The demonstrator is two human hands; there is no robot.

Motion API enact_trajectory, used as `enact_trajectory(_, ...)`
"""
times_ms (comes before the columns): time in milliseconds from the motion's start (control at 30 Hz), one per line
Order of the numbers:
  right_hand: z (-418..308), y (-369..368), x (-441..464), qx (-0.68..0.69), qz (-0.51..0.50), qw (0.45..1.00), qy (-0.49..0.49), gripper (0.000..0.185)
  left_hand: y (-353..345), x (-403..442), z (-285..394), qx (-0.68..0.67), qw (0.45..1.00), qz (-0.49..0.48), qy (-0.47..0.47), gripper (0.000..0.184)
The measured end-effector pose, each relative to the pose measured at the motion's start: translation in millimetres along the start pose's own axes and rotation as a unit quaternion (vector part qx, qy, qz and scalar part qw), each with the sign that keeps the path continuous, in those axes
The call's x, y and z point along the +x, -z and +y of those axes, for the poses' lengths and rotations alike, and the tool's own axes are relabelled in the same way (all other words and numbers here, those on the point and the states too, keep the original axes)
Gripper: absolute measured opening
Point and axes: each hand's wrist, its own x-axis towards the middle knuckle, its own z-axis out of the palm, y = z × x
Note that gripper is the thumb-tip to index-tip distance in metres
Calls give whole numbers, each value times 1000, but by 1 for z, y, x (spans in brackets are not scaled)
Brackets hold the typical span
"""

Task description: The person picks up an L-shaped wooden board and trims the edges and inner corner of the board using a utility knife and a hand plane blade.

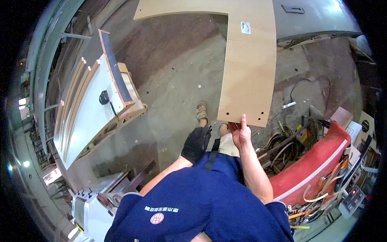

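A long light-wood panel [249, 72] stretches away from me, with dark round holes near its close end and a small white label [245, 27] farther up. Its near edge is in my bare right hand [242, 135], thumb on top and fingers underneath, partly hidden by the board. The far part of the panel widens to the left in an L shape and runs out of view. My left hand [196, 144] wears a black glove and rests by my left leg, apart from the panel. Its fingers look extended, with nothing visible in them.
On the left, a white panel [86, 115] with wooden strips and a black object [104, 97] lies on a stand. At right are a red padded piece [312, 167], tools and coiled cords [282, 145]. A grey surface [318, 18] stands at the far right.
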Motion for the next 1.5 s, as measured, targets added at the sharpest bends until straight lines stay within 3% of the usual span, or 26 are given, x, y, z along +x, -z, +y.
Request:
enact_trajectory(133, 0, -2, 1, -11, -19, 1000, -5, 49, -9, 6, 7, 132, 991, -23, -17, 37)
enact_trajectory(233, 1, -1, 3, -17, -19, 1000, -3, 49, -31, 8, -8, 179, 983, 30, -34, 39)
enact_trajectory(433, 0, 0, 4, -30, -21, 999, -3, 49, -17, 18, 10, 271, 962, 39, -11, 40)
enact_trajectory(467, -1, 0, 2, -34, -23, 999, -9, 49, -16, 17, 11, 251, 967, 47, -27, 39)
enact_trajectory(567, -1, 6, -16, -215, -24, 973, -86, 50, -1, 17, 15, 206, 975, 49, -67, 40)
enact_trajectory(667, 5, -10, -53, -297, -111, 948, -20, 41, 12, 10, 34, 193, 977, 18, -86, 43)
enact_trajectory(800, -6, -44, -72, -357, -119, 927, 11, 23, 15, 8, 42, 161, 982, -20, -95, 35)
enact_trajectory(1067, -16, -49, -69, -335, -92, 937, 48, 22, 38, 7, 56, 213, 965, -12, -150, 41)
enact_trajectory(1200, -47, -41, -57, -199, 27, 974, 108, 29, 57, 1, 41, 233, 964, -50, -117, 40)
enact_trajectory(1267, -64, -26, -56, -316, 61, 939, 124, 30, 66, -1, 36, 221, 968, -36, -110, 40)
enact_trajectory(1300, -71, -20, -60, -349, 38, 934, 68, 24, 74, 1, 42, 215, 970, -18, -109, 41)
enact_trajectory(1400, -51, -37, -69, -414, -70, 899, 125, 24, 72, 5, 43, 171, 980, -4, -104, 41)
enact_trajectory(1500, -33, -56, -75, -384, -130, 912, 57, 28, 65, 9, 48, 137, 985, -32, -97, 38)
